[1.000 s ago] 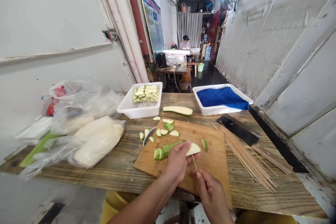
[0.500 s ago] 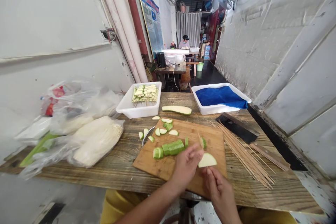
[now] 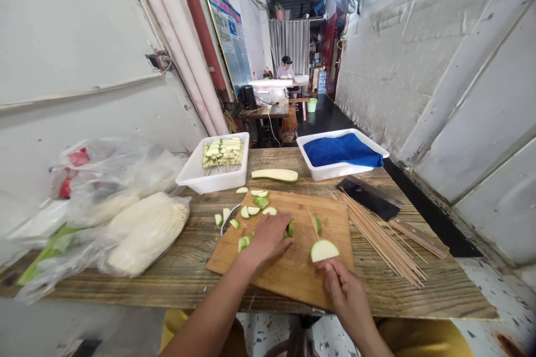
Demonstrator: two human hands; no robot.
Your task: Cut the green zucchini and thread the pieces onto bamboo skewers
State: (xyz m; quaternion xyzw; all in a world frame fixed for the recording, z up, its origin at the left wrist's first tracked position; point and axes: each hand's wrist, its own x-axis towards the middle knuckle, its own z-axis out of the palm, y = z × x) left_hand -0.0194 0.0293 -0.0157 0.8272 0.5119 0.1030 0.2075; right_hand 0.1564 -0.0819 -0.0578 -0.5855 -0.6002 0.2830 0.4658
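Observation:
My right hand (image 3: 345, 287) pinches the near end of a thin bamboo skewer (image 3: 311, 220). A half-round zucchini slice (image 3: 325, 250) is threaded on it, just beyond my fingertips. My left hand (image 3: 270, 236) is over the row of cut zucchini on the wooden cutting board (image 3: 247, 265), mostly hiding the row. Its thumb and fingers close around an upright zucchini slice (image 3: 290, 228) at the right end. Another zucchini piece (image 3: 317, 225) lies beside the skewer's far part. Several loose zucchini slices (image 3: 253, 210) are at the board's upper left.
A white tray (image 3: 209, 184) holds skewered slices; another white tray (image 3: 335, 172) holds blue cloth. A halved zucchini (image 3: 274, 175) lies behind the board. Right are a bundle of skewers (image 3: 381, 237) and a cleaver (image 3: 371, 199). Plastic bags (image 3: 146, 228) stand left. A person (image 3: 286, 70) sits far back.
My left hand has left the skewered slice and moved left onto the cut zucchini row. My right hand still holds the skewer with its slice. The whole view has shifted slightly.

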